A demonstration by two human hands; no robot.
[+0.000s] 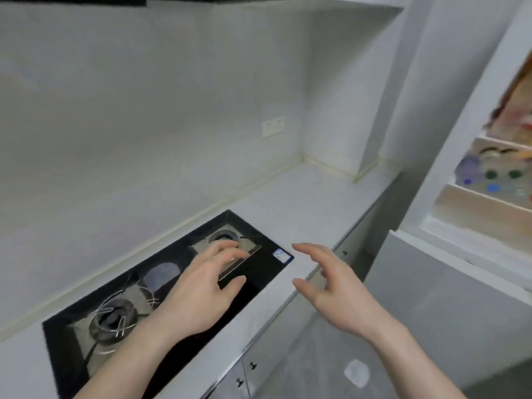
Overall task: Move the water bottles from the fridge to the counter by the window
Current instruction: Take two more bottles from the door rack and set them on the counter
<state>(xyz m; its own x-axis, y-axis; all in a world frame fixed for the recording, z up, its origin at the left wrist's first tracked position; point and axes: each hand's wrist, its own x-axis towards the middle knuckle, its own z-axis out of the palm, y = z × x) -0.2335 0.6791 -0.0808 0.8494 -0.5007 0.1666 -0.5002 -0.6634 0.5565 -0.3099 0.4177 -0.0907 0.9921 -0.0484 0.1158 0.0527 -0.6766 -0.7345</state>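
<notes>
Bare counter (311, 203) right of stove (161, 286).

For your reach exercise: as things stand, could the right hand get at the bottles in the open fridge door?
Probably yes. The right hand is open, holds nothing, and nothing stands between it and the bottles in the door shelf at far right. It hangs well short of them, so the arm must extend.

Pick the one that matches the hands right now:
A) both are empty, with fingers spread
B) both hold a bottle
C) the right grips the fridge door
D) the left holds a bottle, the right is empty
A: the left hand over the stove and the right hand beside it both hold nothing, fingers loosely spread; the bottles sit in the fridge door shelf at right.
</notes>
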